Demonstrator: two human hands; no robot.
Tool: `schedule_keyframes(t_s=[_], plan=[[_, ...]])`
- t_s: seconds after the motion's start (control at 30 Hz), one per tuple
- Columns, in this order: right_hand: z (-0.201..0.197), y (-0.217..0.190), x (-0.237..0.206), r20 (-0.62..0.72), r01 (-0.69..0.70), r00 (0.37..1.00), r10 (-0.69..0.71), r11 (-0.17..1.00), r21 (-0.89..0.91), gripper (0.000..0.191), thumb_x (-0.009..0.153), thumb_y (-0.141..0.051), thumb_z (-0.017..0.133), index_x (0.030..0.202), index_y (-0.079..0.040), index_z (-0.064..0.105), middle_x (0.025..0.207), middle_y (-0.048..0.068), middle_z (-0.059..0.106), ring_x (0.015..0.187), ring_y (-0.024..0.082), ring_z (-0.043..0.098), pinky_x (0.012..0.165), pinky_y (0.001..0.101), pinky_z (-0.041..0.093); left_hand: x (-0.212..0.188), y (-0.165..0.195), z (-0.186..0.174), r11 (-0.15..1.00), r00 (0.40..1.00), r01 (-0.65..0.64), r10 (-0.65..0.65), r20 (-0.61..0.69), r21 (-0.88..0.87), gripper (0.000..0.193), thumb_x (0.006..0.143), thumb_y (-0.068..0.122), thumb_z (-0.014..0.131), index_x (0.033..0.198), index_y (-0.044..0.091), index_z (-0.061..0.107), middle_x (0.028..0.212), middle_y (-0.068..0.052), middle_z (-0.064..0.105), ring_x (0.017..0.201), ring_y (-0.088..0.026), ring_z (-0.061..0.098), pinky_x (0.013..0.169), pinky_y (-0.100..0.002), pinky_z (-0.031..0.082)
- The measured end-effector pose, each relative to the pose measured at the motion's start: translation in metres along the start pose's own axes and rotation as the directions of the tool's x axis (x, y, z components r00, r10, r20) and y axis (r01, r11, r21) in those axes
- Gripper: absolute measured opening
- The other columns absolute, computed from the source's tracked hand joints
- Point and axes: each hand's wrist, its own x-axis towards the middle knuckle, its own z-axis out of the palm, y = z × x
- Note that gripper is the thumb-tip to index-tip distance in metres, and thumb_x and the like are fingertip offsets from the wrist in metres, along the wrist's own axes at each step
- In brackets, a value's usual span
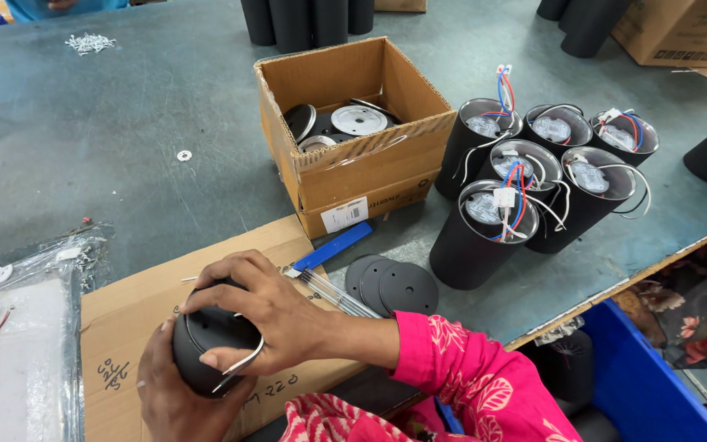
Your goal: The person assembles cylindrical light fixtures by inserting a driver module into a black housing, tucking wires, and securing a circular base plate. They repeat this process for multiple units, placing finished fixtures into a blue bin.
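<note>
Both of my hands hold one black cylindrical lamp housing (206,348) over a flattened cardboard sheet (132,307) at the table's near edge. My left hand (175,401) cups it from below. My right hand (267,315) lies across its closed top end, fingers spread around the rim, with a thin metal spring clip (243,364) sticking out under the thumb. Just right of my right wrist lie three black round discs (393,285), a bundle of thin metal rods (337,296) and a blue flat tool (333,245).
An open cardboard box (370,168) with round metal and black plates stands mid-table. Several black cylinders (525,196) with white, red and blue wires stand at the right. Clear plastic bags (18,344) lie at the left. A blue bin (648,376) sits below the table edge.
</note>
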Motion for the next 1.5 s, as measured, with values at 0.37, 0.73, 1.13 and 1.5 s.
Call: schedule_keyframes(t_s=[0.37,0.73,1.13,1.5], plan=[[-0.001,-0.029,0.013,0.186,0.279,0.935,-0.302,0.950,0.140,0.059,0.091,-0.046,0.074,0.139,-0.017,0.059,0.139,0.010,0.054,0.136,0.031,0.052,0.115,0.0442,0.040,-0.012,-0.023,-0.063,0.947,0.950,-0.309,0.312,-0.012,0.087,0.112,0.059,0.058,0.082,0.142,-0.005,0.040,0.137,-0.032,0.051,0.127,-0.050,0.055,0.108,-0.056,0.047],[0.014,-0.012,0.015,0.067,0.370,0.928,-0.366,0.927,-0.060,0.056,0.085,-0.044,0.076,0.134,-0.018,0.068,0.139,0.011,0.057,0.128,0.035,0.054,0.114,0.0495,0.047,0.051,-0.035,-0.069,0.942,0.904,-0.170,0.266,0.335,-0.289,0.115,0.048,0.036,0.098,0.144,0.004,0.042,0.140,-0.021,0.054,0.130,-0.041,0.056,0.109,-0.048,0.045],[0.005,-0.001,0.035,0.109,0.404,0.911,-0.397,0.913,-0.054,0.054,0.082,-0.040,0.077,0.132,-0.019,0.069,0.137,0.009,0.060,0.123,0.034,0.059,0.111,0.0474,0.051,0.078,-0.046,-0.054,0.926,0.888,0.008,0.167,0.428,-0.377,0.117,0.039,0.027,0.097,0.141,0.008,0.043,0.135,-0.017,0.058,0.126,-0.036,0.059,0.102,-0.045,0.048],[0.017,0.003,0.029,0.052,0.297,0.954,-0.295,0.954,-0.034,0.051,0.086,-0.041,0.078,0.133,-0.023,0.069,0.140,0.005,0.061,0.124,0.030,0.057,0.111,0.0415,0.049,0.051,-0.047,-0.039,0.957,0.959,0.004,0.079,0.273,-0.290,0.121,0.037,0.035,0.097,0.141,0.006,0.041,0.139,-0.020,0.053,0.129,-0.040,0.054,0.106,-0.049,0.045]])
